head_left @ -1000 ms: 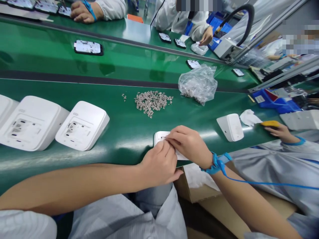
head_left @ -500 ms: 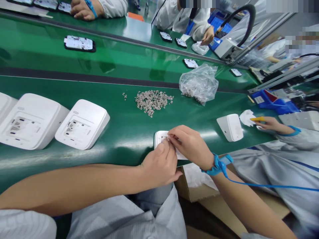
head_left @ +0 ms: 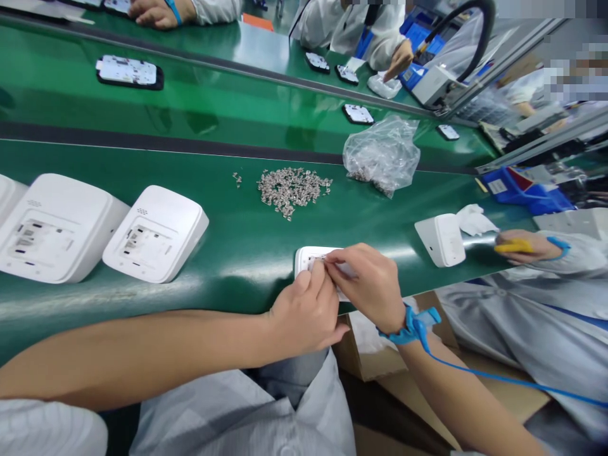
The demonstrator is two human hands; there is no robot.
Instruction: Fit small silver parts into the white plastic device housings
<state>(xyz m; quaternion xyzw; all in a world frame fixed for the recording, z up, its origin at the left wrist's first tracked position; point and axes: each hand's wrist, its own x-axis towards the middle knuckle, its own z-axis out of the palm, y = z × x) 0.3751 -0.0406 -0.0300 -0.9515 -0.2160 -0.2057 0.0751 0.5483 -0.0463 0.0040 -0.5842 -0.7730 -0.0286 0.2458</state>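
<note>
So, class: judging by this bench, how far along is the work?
Done: nothing shows as finished. In hand: left hand and right hand work together on one white housing at the belt's edge. Left: two white housings wait beside a pile of small metal parts.

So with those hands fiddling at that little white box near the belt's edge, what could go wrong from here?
The white box lies close to the near edge of the green belt; a nudge from the left hand or right hand might tip it off. The loose pile of small metal parts could scatter if brushed. The blue wrist strap cord trails sideways and might snag.
</note>
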